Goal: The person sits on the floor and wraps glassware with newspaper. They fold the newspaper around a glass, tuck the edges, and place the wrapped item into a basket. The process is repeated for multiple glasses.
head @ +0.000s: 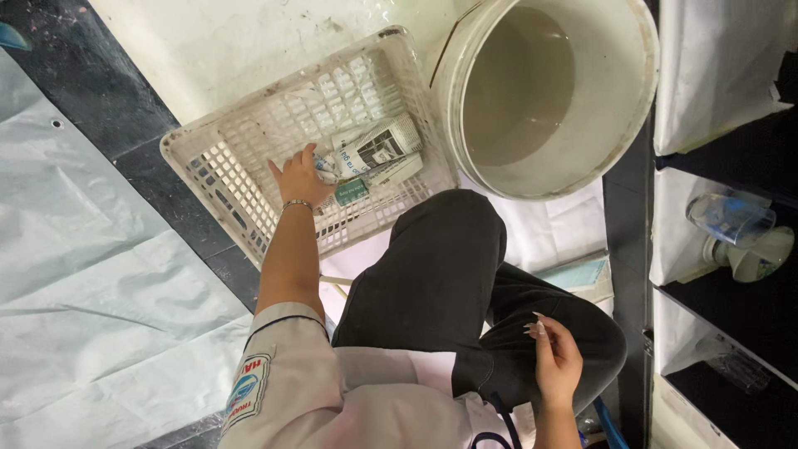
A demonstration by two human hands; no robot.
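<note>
A white plastic lattice basket lies on the floor ahead of my knees. Inside it are a few small packets: a white printed box, a flat white packet and a small green one. My left hand, with a thin bracelet on the wrist, reaches into the basket and its fingertips close on a crumpled white packet beside the box. My right hand rests on my dark trouser leg at the lower right, fingers loosely apart and holding nothing.
A large white bucket with murky water stands right of the basket, touching it. A pale plastic sheet covers the floor on the left. Dark shelves on the right hold a clear cup and a white lidded item. A teal-edged booklet lies by my knee.
</note>
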